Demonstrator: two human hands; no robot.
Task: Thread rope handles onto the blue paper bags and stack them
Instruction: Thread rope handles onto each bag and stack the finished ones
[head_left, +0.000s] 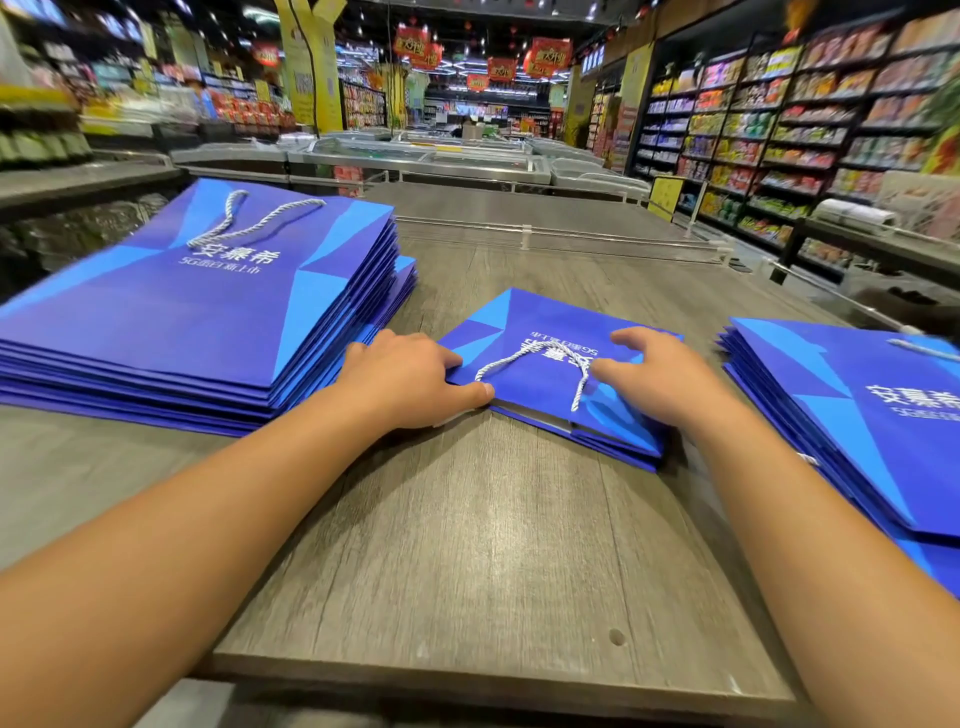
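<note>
A grey wood-grain table (493, 545) stands in a supermarket aisle. Beyond it lies a row of glass-topped chest freezers (426, 153). Tall shelves (779, 119) packed with colourful packets line the right side, and blurred shelving (41, 140), perhaps holding bottles, the left. Red banners (550, 54) hang from a dark ceiling dotted with small lights. A yellow pillar (309, 62) rises at the back.

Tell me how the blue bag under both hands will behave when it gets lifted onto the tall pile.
The blue bag lies folded flat, so it will probably lift light but bend if held by one edge. Its rope handle lies loose on top and will likely dangle or swing. The paper looks smooth, so it may slide on the tall pile. The left hand and right hand touch it.
</note>
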